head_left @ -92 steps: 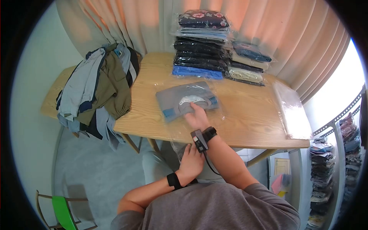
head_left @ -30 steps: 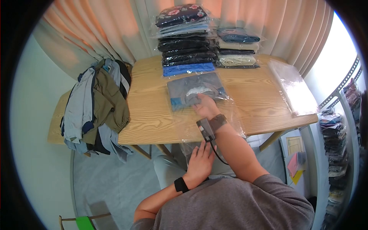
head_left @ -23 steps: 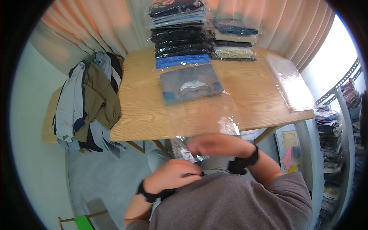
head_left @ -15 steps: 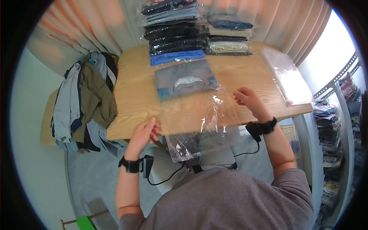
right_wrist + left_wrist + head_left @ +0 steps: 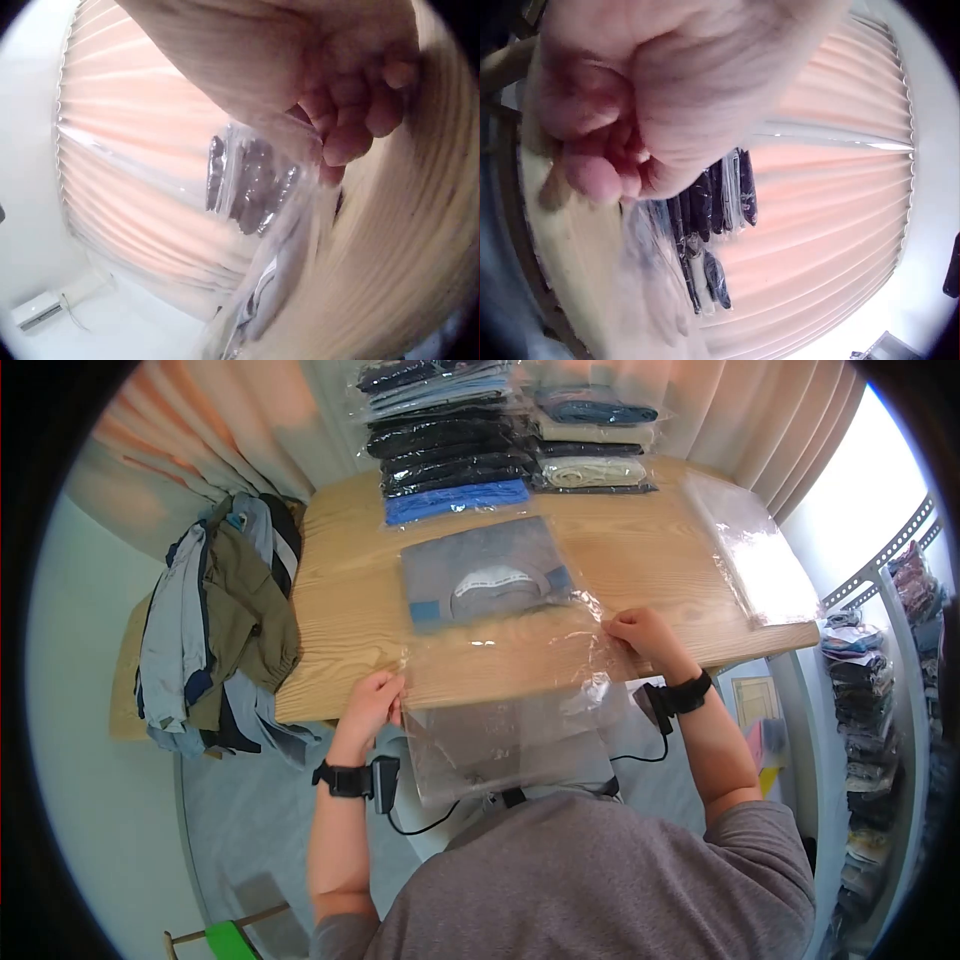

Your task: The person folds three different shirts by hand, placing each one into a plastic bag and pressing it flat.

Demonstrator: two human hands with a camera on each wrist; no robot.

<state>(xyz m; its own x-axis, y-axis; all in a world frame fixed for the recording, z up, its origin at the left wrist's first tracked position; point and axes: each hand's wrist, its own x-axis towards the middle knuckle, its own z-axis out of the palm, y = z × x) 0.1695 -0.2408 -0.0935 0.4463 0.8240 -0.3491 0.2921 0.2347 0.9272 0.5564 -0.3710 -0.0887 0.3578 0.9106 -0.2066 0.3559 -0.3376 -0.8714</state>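
A folded grey garment (image 5: 475, 552) with a white printed neckline and blue patches lies on the wooden table. It sits in the far part of a clear plastic bag (image 5: 500, 672), whose loose near part reaches over the table's front edge. My left hand (image 5: 371, 703) pinches the bag's left side at that edge. On the opposite side my right hand (image 5: 648, 638) pinches the bag between thumb and fingers, close over the tabletop. Curled fingers of the left hand (image 5: 604, 150) show in its wrist view; in the right wrist view, film runs into the right fingertips (image 5: 349, 146).
Behind the garment stand two stacks of bagged clothes, a tall left stack (image 5: 450, 445) and a lower right stack (image 5: 592, 445). Flat clear bags (image 5: 750, 555) lie at the table's right. Loose clothes (image 5: 220, 620) are heaped at the left. Shelves (image 5: 870, 710) of bagged clothes stand right.
The right hand left the garment and both hands came together at the near end, then parted to the bag's two sides and took hold. The bag's near part now spreads flatter.
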